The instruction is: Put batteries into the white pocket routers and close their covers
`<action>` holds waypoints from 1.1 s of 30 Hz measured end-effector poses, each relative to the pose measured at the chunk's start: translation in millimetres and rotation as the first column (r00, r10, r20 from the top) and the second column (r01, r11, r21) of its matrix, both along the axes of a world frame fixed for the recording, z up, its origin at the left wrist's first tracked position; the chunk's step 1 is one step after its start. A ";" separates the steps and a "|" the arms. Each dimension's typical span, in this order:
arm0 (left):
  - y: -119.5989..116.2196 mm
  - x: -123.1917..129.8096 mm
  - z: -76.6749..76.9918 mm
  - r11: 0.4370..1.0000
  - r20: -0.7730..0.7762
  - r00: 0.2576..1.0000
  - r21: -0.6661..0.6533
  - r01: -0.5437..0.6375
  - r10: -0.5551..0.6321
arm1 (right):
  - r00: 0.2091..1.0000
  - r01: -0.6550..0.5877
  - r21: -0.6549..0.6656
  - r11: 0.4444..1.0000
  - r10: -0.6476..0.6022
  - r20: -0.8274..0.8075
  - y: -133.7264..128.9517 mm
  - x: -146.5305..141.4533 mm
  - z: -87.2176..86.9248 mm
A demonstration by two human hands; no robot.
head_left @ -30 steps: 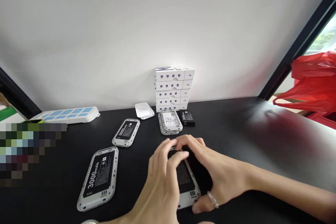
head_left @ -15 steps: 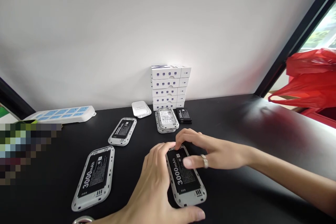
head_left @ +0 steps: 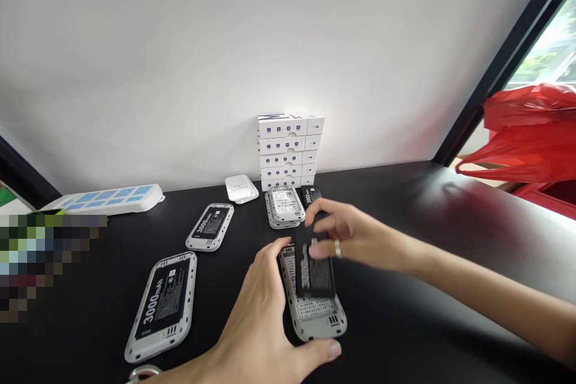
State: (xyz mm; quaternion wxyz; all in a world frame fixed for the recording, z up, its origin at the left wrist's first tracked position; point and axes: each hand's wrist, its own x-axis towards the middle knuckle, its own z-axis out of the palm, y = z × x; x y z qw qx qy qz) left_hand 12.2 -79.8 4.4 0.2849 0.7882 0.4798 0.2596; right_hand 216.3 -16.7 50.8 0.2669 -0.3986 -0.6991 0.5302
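A black 3000mAh battery (head_left: 317, 276), slightly blurred, is pinched between the thumb and fingers of my right hand (head_left: 348, 234). It hangs tilted over a white device shell (head_left: 315, 329), whose inner compartment shows beneath it. Around the shell's left side and lower edge curves my left hand (head_left: 265, 318), thumb apart from the fingers. Two more shells with batteries fitted lie to the left, one nearer (head_left: 162, 306) and one farther (head_left: 210, 227). Behind my hands are stacked shells without batteries (head_left: 284, 205) and a dark battery pile (head_left: 310, 193), partly hidden by my right hand.
White boxes (head_left: 290, 150) are stacked against the wall. White covers (head_left: 241, 188) lie left of them. A white power strip (head_left: 117, 197) is at the back left, and a red plastic bag (head_left: 535, 138) at the right. A metal ring-shaped object (head_left: 144, 372) shows near my left wrist.
The battery has come up out of the near shell in my right hand, which has moved up and slightly left. The shell's compartment is now exposed. My left hand remains around the shell.
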 end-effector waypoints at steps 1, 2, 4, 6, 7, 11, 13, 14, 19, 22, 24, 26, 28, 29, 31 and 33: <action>-0.6 0.6 1.7 1.000 -0.012 1.000 -0.006 -0.002 0.002 | 0.995 0.084 -0.022 0.996 -0.085 -0.053 11.8 6.4 -1.7; -1.1 1.0 3.1 1.000 -0.023 1.000 -0.011 -0.001 0.001 | 0.980 0.179 -0.017 0.984 -0.179 -0.085 25.9 13.6 -4.3; -1.6 1.5 4.3 1.000 -0.045 0.999 -0.017 0.006 -0.007 | 0.939 0.330 0.011 0.944 -0.327 -0.104 58.0 28.9 -11.0; -1.4 1.3 3.5 1.000 -0.062 0.998 -0.015 0.012 -0.013 | 0.917 0.388 -0.025 0.921 -0.389 -0.087 89.2 41.5 -19.0; -1.1 1.0 2.7 1.000 -0.067 0.998 -0.010 0.017 -0.017 | 0.909 0.408 -0.043 0.912 -0.410 -0.070 102.5 45.8 -22.9; 0.7 0.2 0.4 0.999 -0.069 0.997 0.018 0.035 -0.034 | 0.918 0.395 0.004 0.919 -0.395 -0.019 130.7 48.3 -34.9; 1.4 0.1 0.5 0.999 -0.059 0.997 0.028 0.041 -0.039 | 0.919 0.385 0.091 0.918 -0.390 0.047 131.3 44.4 -37.9; 1.6 0.2 0.6 0.999 -0.055 0.998 0.030 0.041 -0.040 | 0.910 0.391 0.145 0.909 -0.405 0.086 129.3 42.2 -38.7; 2.4 -0.3 -0.4 0.999 -0.044 0.999 0.017 0.031 -0.031 | 0.824 0.464 0.473 0.749 -0.561 0.081 100.3 32.2 -31.1; 2.5 -0.6 -2.2 0.998 -0.030 0.999 0.053 0.035 -0.034 | 0.935 0.215 0.549 0.807 -0.333 0.124 64.3 25.5 -19.2; 2.1 -0.4 -3.4 0.994 -0.036 0.998 0.095 0.047 -0.044 | 0.975 -0.062 0.523 0.850 -0.060 0.213 34.4 19.6 -13.5; 1.4 0.0 -4.7 0.991 -0.047 0.998 0.125 0.053 -0.048 | 0.945 -0.266 0.480 0.836 0.126 0.303 6.3 13.1 -12.8; 0.3 0.3 -6.4 0.989 -0.053 0.997 0.140 0.056 -0.049 | 0.908 -0.359 0.429 0.829 0.203 0.366 -13.2 7.6 -16.5; -0.2 0.3 -7.3 0.987 -0.050 0.998 0.148 0.055 -0.048 | 0.898 -0.373 0.411 0.832 0.213 0.386 -18.6 5.6 -18.9; -0.8 -0.1 -9.4 0.983 -0.036 0.998 0.175 0.057 -0.052 | 0.896 -0.353 0.399 0.846 0.183 0.404 -20.9 4.0 -22.3; -0.8 -0.5 -11.1 0.977 -0.022 0.998 0.202 0.064 -0.061 | 0.897 -0.332 0.395 0.857 0.158 0.412 -15.6 5.1 -22.2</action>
